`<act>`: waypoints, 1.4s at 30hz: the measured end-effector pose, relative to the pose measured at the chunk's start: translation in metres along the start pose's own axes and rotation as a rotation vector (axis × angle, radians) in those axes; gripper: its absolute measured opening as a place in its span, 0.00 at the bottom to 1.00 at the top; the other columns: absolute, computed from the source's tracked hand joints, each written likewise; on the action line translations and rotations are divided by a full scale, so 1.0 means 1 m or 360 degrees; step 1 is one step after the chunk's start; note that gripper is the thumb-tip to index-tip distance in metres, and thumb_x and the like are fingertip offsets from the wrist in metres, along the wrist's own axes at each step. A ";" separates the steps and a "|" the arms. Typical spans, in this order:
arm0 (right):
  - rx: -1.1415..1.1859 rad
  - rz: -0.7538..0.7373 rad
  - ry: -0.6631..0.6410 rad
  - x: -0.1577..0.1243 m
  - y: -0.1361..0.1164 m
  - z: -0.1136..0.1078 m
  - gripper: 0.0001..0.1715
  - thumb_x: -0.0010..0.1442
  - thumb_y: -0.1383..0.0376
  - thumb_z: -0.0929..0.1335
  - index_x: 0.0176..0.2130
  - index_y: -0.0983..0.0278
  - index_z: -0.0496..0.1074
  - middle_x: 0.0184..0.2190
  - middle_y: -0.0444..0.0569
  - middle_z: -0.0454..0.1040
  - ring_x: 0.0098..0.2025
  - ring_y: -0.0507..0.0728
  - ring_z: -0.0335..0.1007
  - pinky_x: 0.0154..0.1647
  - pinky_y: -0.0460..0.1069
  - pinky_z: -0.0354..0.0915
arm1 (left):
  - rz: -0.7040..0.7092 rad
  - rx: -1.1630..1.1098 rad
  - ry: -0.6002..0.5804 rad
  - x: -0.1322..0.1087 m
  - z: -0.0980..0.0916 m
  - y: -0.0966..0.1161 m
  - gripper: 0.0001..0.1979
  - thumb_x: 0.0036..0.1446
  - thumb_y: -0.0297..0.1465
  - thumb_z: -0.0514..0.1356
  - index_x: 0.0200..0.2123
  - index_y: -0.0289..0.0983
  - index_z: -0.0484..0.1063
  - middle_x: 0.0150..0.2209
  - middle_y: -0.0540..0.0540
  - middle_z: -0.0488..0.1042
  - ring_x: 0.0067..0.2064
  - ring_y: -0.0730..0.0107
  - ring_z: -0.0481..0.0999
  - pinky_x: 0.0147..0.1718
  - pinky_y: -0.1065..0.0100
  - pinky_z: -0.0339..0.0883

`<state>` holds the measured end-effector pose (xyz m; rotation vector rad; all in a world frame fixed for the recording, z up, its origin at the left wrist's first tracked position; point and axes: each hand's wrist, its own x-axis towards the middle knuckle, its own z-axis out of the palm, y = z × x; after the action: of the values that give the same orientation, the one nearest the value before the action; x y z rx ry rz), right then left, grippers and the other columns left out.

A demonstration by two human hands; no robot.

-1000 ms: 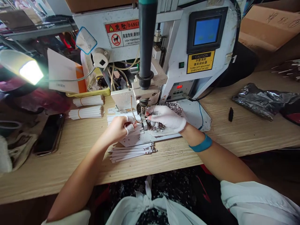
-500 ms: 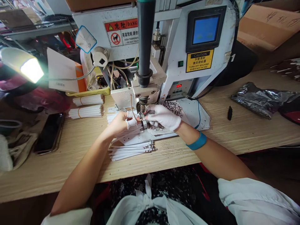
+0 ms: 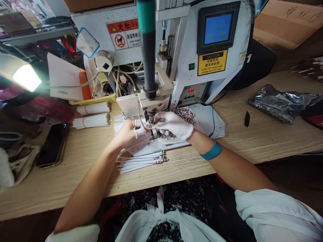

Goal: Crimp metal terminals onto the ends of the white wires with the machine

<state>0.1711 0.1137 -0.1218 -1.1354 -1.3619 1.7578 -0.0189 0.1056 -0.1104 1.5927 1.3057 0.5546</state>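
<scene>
Right under the tip of the white machine (image 3: 186, 67), the left hand (image 3: 123, 134) and the right hand (image 3: 174, 126), in a white glove, are closed and close together. Their fingers pinch a small metal piece (image 3: 154, 133). A pile of long white strips (image 3: 140, 163) lies on the wooden table (image 3: 63, 188) in front of the machine. Two tied bundles of strips (image 3: 93, 116) lie to its left.

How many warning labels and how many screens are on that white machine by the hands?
Warning labels: 2 (red danger label, yellow caution label)
Screens: 2 (blue display screen, red digital readout)
Total: 4
</scene>
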 end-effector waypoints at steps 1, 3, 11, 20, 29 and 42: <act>0.0005 0.0001 -0.0001 0.001 0.001 0.000 0.09 0.49 0.73 0.68 0.33 0.66 0.65 0.19 0.38 0.64 0.15 0.44 0.55 0.10 0.40 0.51 | -0.0005 0.0001 0.0004 0.000 0.000 0.001 0.12 0.39 0.38 0.61 0.22 0.33 0.72 0.24 0.49 0.73 0.26 0.73 0.66 0.25 0.73 0.60; 0.0013 -0.0003 -0.0005 0.002 0.002 -0.001 0.10 0.48 0.73 0.69 0.34 0.66 0.66 0.19 0.38 0.64 0.15 0.44 0.55 0.10 0.40 0.52 | -0.0008 0.0008 0.0006 -0.001 0.000 0.002 0.13 0.39 0.39 0.62 0.22 0.33 0.73 0.23 0.49 0.73 0.25 0.73 0.66 0.25 0.73 0.60; -0.0006 -0.0050 0.0015 0.001 0.003 -0.002 0.10 0.47 0.71 0.70 0.32 0.66 0.65 0.18 0.38 0.64 0.15 0.45 0.58 0.10 0.41 0.53 | -0.0023 0.0027 -0.0034 0.000 -0.002 0.000 0.13 0.41 0.39 0.62 0.24 0.33 0.74 0.22 0.51 0.72 0.25 0.74 0.67 0.26 0.73 0.61; 0.0063 -0.0105 0.0030 0.001 0.005 -0.002 0.17 0.43 0.69 0.73 0.32 0.64 0.62 0.20 0.37 0.64 0.15 0.44 0.57 0.10 0.40 0.52 | -0.0027 0.0046 -0.0017 -0.001 -0.002 0.001 0.12 0.40 0.38 0.62 0.23 0.33 0.73 0.23 0.50 0.70 0.24 0.75 0.63 0.23 0.74 0.58; -0.0256 -0.0358 0.0174 0.000 0.004 -0.004 0.12 0.43 0.69 0.71 0.30 0.66 0.65 0.22 0.40 0.67 0.21 0.47 0.61 0.18 0.42 0.56 | -0.0046 -0.0053 -0.0011 -0.002 -0.001 0.007 0.13 0.36 0.37 0.65 0.19 0.33 0.70 0.18 0.54 0.64 0.21 0.78 0.58 0.20 0.74 0.53; 0.0031 -0.0058 0.0054 -0.003 0.002 0.001 0.11 0.48 0.72 0.68 0.32 0.65 0.63 0.19 0.38 0.65 0.13 0.43 0.55 0.10 0.40 0.49 | -0.0111 -0.0103 -0.0049 -0.004 0.004 0.011 0.13 0.37 0.39 0.63 0.22 0.34 0.73 0.20 0.53 0.67 0.24 0.76 0.62 0.23 0.75 0.56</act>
<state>0.1712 0.1104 -0.1229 -1.1181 -1.3346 1.7152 -0.0120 0.1005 -0.1011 1.4916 1.3022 0.5221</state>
